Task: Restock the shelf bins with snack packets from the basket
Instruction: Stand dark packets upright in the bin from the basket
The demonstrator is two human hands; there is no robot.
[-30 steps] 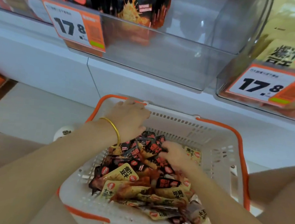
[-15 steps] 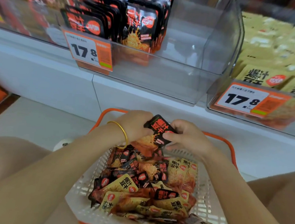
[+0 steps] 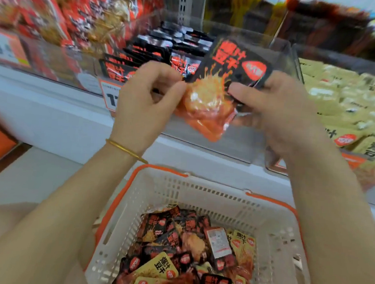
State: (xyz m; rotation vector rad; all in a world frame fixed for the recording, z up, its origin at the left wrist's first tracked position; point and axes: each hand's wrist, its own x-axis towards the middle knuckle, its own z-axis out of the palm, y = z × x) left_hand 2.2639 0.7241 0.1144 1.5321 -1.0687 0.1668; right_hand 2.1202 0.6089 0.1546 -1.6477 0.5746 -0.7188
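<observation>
Holding: black-and-orange foil snack packet, up in front of clear plastic shelf bin.
Left hand: curled fingers pinch its left edge.
Right hand: thumb and fingers grip its right side.
Below: white slotted plastic basket, orange-rimmed, with loose packets.

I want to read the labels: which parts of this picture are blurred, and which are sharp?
Head view: the upper packets are smeared by motion blur; the price tag is half hidden behind the left hand; the held packet and basket packets read fairly clearly.
</observation>
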